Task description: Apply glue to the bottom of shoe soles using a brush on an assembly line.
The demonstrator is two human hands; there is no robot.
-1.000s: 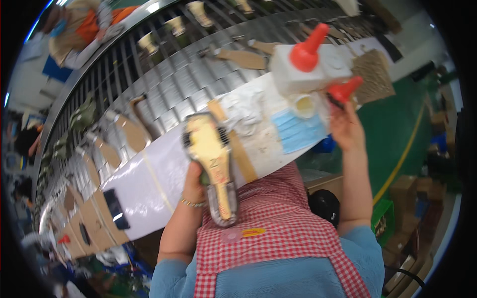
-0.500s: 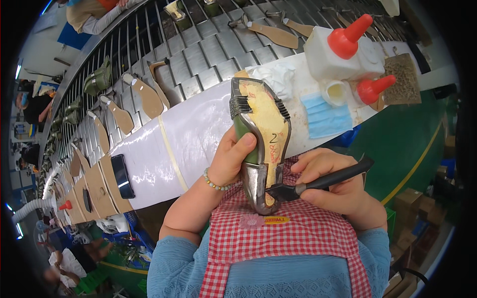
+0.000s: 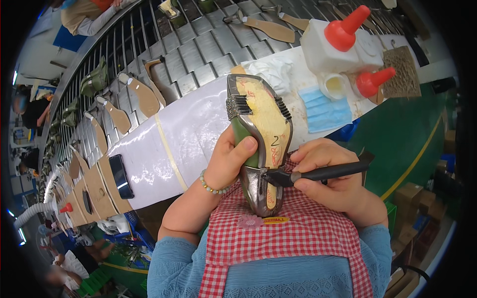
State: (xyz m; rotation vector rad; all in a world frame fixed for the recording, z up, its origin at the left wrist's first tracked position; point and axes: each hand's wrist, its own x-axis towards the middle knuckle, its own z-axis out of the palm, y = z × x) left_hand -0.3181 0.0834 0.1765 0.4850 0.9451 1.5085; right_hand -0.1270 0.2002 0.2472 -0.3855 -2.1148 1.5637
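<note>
Head view: a shoe on its last [image 3: 271, 116] is held sole side up before the person, its broad end over the white-covered table [image 3: 196, 114], its narrow end in front of the red checked apron [image 3: 283, 243]; whether it touches the apron, I cannot tell.
Sole face: pale yellow, wide at the far end, narrowing to a slim strip toward the heel and ending in a rounded tip; it bears a dark handwritten mark and smaller red ones.
Rim: shiny dark grey material, folded over the edge around the broad end.
Side strips: black and ridged like combs, one on each edge of the broad part, with a rough, greyish texture beside the left one.
Green flank: smooth olive, showing next to the left thumb.
Heel end: glossy, pewter-like grey, rounded, wrapping both sides of the slim strip.
Left hand [image 3: 228, 160]: clamped on the shoe's left flank, thumb along the green side, other fingers mostly hidden behind it.
Right hand [image 3: 333, 186]: thumb and fingers closed around the black handle of a brush [image 3: 335, 171].
Brush head: dark and flat, reaching across the slim strip; contact is hard to tell.
Beyond, right: a blue mask [image 3: 325, 110] and a white bottle [image 3: 318, 52] with a red nozzle.
</note>
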